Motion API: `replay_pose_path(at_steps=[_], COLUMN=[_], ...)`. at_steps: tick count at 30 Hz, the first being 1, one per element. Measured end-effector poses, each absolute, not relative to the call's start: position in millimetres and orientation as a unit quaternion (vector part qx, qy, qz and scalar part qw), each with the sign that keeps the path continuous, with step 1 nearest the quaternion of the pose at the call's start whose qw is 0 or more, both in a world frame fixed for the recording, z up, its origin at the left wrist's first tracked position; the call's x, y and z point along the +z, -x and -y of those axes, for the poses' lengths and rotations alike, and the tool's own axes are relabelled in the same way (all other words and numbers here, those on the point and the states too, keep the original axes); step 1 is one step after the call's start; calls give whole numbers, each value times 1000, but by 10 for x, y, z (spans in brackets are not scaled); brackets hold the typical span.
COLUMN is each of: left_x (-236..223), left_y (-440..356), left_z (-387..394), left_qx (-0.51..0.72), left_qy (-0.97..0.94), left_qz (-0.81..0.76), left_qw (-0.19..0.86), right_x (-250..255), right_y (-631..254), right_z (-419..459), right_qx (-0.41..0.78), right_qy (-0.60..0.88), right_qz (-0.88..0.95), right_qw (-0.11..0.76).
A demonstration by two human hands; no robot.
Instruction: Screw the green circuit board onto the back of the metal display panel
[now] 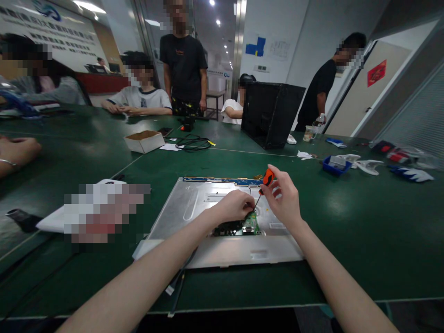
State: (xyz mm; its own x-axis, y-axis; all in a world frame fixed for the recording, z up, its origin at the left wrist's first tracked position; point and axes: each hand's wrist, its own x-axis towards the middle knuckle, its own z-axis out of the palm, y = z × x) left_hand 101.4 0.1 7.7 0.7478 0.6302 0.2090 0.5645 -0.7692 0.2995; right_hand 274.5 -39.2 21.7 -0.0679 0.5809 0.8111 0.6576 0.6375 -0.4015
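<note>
Hands (pixel 236 205) (pixel 287 196), screwdriver (pixel 268 177) above panel (pixel 222 252), table (pixel 354 217) beyond edges

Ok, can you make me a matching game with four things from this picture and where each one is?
Things:
1. orange-and-black screwdriver
2. green circuit board
3. big black boxy computer case
4. open white cardboard box

Places:
A. standing near the small clear cup
B. held in the right hand
C. just left of the coiled black cable
D. on the flat silver metal panel

Right pairs: 1-B, 2-D, 3-A, 4-C
</note>
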Motion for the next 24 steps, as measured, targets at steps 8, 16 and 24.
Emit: replay_pose_path(at_steps=[8, 16, 24], left_x=[78, 87, 73], left_y=[-1009, -1009, -1015], left_z=[3, 9, 2], left_qx=[154, 156, 151], left_qy=[-929, -928, -927], left_qz=[-319, -320, -323], left_qw=[110, 112, 113], right_x=[175, 196, 190], right_y=[-2741, -2758, -2740], right_z=[390, 372, 394], right_qx=[-19, -34, -25], right_qy=[445, 426, 439], right_qz=[713, 722, 725], right_qw=[541, 544, 530])
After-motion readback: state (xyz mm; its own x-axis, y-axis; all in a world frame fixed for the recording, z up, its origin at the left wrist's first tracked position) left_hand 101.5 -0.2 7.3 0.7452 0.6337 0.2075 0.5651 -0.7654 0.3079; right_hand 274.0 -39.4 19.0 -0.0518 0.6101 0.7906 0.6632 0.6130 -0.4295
